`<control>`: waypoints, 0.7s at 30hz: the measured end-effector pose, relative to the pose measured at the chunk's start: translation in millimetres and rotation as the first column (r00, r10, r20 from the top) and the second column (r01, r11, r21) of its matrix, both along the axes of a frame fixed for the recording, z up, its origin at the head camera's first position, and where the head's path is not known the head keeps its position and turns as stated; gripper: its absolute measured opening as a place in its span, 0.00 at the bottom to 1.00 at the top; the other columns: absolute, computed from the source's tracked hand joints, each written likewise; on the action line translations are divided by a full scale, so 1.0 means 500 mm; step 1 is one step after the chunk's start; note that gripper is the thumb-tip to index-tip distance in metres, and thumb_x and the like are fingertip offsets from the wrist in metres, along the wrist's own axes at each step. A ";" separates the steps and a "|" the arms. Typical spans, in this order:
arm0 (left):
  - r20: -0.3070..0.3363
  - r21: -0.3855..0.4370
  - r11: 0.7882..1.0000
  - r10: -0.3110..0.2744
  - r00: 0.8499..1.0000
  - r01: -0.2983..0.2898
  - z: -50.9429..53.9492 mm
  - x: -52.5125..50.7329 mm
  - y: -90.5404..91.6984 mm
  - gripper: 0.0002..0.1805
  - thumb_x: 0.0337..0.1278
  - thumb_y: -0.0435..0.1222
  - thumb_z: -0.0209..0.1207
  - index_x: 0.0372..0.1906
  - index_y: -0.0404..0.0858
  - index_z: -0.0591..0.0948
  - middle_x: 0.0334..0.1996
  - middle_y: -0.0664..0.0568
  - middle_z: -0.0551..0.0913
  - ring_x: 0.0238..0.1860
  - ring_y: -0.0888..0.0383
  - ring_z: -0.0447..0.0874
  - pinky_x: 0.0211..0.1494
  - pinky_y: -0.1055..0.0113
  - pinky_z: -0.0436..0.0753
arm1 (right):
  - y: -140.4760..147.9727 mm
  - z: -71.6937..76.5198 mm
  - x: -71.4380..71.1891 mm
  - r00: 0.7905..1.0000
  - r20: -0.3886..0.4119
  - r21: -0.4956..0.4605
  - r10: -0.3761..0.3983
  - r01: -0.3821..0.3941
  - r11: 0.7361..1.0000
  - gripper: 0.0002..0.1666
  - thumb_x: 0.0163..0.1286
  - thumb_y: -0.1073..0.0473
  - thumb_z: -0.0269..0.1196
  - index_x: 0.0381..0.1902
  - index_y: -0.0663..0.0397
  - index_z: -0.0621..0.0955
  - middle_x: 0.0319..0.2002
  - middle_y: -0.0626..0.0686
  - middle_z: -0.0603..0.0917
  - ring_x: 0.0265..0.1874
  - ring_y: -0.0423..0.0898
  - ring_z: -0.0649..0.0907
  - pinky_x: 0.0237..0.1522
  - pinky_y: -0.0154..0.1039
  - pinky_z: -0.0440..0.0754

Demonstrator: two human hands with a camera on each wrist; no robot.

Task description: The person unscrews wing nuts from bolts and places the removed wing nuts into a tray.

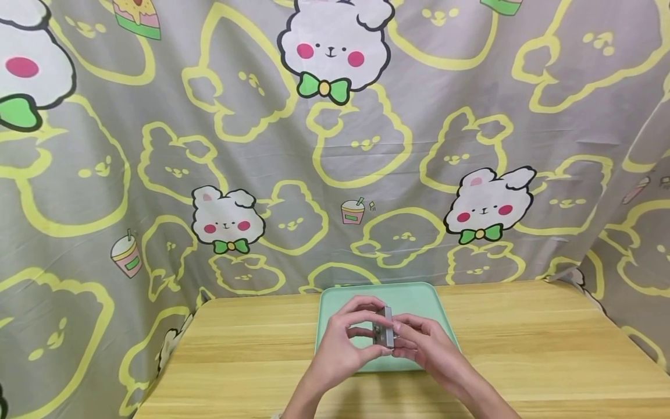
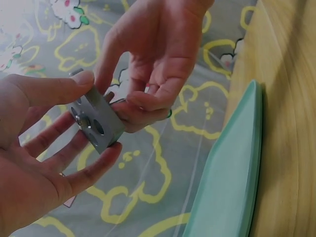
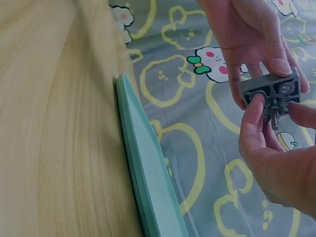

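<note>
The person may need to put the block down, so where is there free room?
Bare table lies left and right of the tray, back to the curtain; the tray's far strip looks free. Crowded: the tray's middle, partly hidden in the head view by left hand, right hand and block.

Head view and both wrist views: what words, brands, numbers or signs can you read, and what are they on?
None readable.
Grey block: no lettering can be made out.
Green tray, wooden table: none visible.
Patterned cloth: no readable text; any marks on the printed cup's green label are too small.
</note>
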State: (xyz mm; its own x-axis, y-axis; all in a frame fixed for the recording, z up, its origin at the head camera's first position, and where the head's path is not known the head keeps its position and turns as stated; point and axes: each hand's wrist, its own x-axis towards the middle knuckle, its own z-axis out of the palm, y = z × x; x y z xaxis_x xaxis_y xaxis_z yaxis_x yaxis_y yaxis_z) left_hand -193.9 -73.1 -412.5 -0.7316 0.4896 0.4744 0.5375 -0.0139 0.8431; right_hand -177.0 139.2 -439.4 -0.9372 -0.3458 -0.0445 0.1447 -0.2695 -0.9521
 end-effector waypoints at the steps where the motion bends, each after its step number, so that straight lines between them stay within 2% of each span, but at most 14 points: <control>1: -0.004 -0.012 1.000 0.002 1.000 -0.002 0.000 0.000 0.000 0.17 0.50 0.28 0.76 0.46 0.42 0.90 0.58 0.54 0.79 0.59 0.47 0.79 0.48 0.57 0.90 | 0.002 -0.001 0.000 1.000 0.005 -0.009 0.015 -0.015 1.000 0.21 0.81 0.55 0.57 0.61 0.66 0.77 0.49 0.54 0.85 0.46 0.47 0.87 0.54 0.41 0.87; 9: -0.072 -0.080 0.997 0.015 0.997 -0.021 -0.004 0.000 0.002 0.17 0.48 0.27 0.77 0.44 0.44 0.89 0.57 0.56 0.80 0.57 0.49 0.80 0.45 0.60 0.91 | 0.009 -0.010 -0.003 0.997 0.013 -0.055 0.074 -0.074 0.996 0.15 0.80 0.59 0.57 0.57 0.62 0.79 0.49 0.54 0.86 0.47 0.47 0.87 0.54 0.41 0.86; 14: -0.060 -0.081 0.997 0.014 0.998 -0.019 -0.005 -0.001 0.003 0.17 0.48 0.27 0.77 0.44 0.44 0.89 0.56 0.56 0.80 0.57 0.50 0.80 0.45 0.59 0.91 | 0.009 -0.014 -0.005 0.996 -0.004 -0.063 0.086 -0.086 0.994 0.16 0.80 0.60 0.57 0.58 0.64 0.79 0.50 0.55 0.86 0.50 0.48 0.87 0.56 0.42 0.86; 21: -0.009 -0.064 0.998 0.017 1.000 -0.018 -0.010 -0.007 0.000 0.17 0.48 0.28 0.77 0.45 0.43 0.90 0.57 0.56 0.80 0.58 0.50 0.79 0.46 0.58 0.91 | 0.003 -0.016 -0.006 1.000 -0.027 -0.018 0.016 -0.017 1.000 0.19 0.77 0.62 0.61 0.60 0.69 0.78 0.50 0.56 0.87 0.50 0.48 0.87 0.56 0.43 0.86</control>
State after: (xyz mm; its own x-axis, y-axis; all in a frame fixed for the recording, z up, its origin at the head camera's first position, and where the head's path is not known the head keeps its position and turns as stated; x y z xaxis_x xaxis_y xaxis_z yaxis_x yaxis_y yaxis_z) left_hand -197.4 -73.2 -417.3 -0.7364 0.5061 0.4490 0.5445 0.0495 0.8373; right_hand -180.0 141.0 -447.2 -0.9321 -0.3619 -0.0133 0.1240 -0.2844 -0.9507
